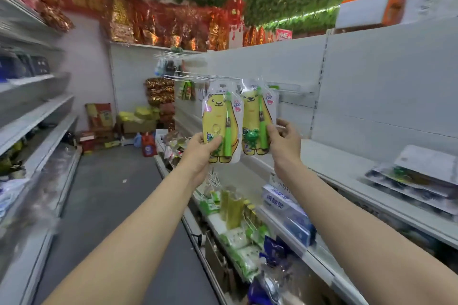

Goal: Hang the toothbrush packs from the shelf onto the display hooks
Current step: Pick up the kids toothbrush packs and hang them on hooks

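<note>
I grip one clear plastic yellow-bear toothbrush pack (pixel 219 119) low in my left hand (pixel 202 150) and pinch its twin (pixel 257 116) in my right hand (pixel 282 141), both upright, tops reaching the white wire display hooks (pixel 198 77)

"BABY" on a toothbrush pack (pixel 221 120)
</note>
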